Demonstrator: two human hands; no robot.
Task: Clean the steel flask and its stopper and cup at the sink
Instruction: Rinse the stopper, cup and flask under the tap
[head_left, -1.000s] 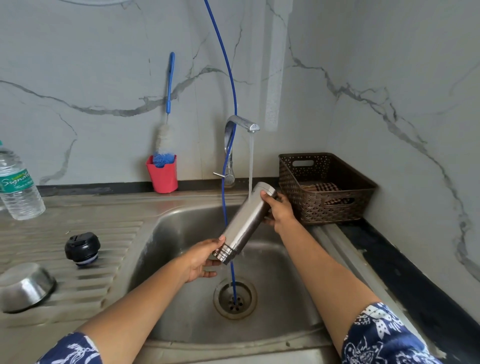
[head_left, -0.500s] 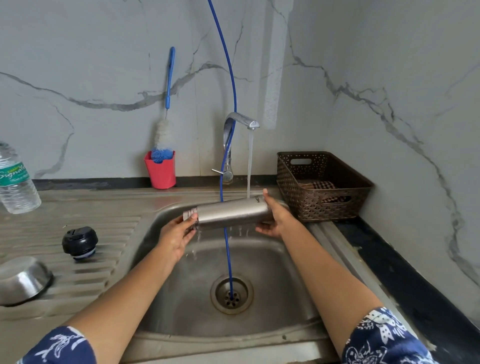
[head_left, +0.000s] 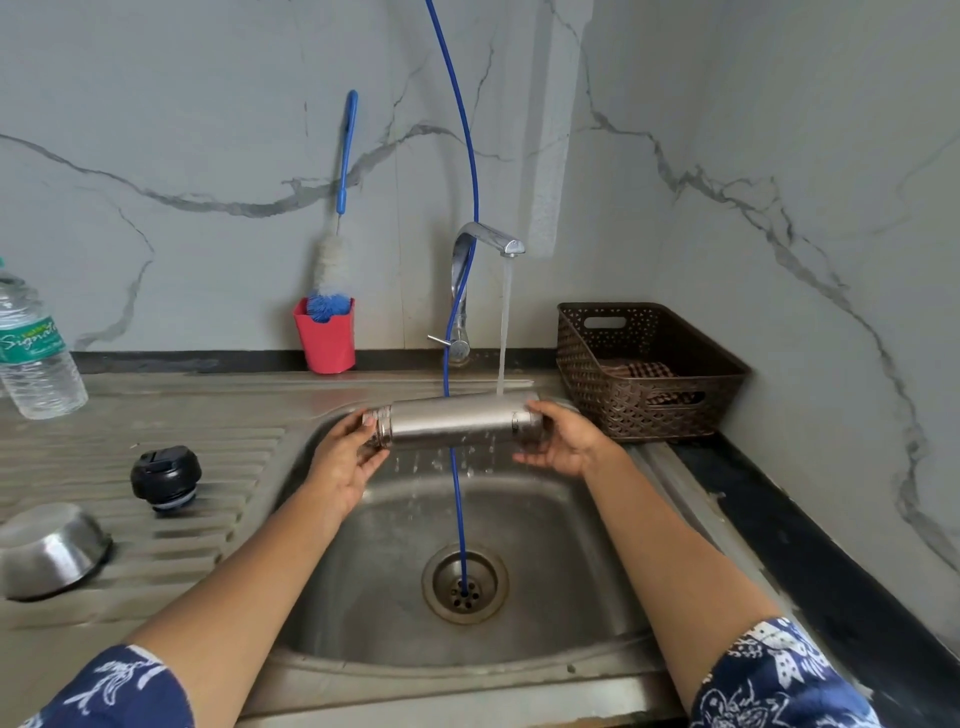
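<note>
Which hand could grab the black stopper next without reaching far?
Probably the left hand. The black stopper sits on the draining board left of the sink, on that hand's side. The right hand holds the other end of the flask near the basket and would have to cross over.

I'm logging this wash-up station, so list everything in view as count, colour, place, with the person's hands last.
steel flask: one, silver, held level over the sink, under the tap's stream
stopper: one, black, on the drainboard left of the sink
cup: one, steel, mouth down at the drainboard's left edge
sink: one, steel, centre
tap: one, chrome, behind the sink, running
tube: one, blue, hangs from above into the drain
bottle brush: one, blue and white, standing in the holder
holder: one, red, at the wall left of the tap
water bottle: one, clear with green label, far left
basket: one, brown, right of the sink, checked cloth inside
left hand: grips the flask's threaded neck
right hand: holds the flask's base
</note>
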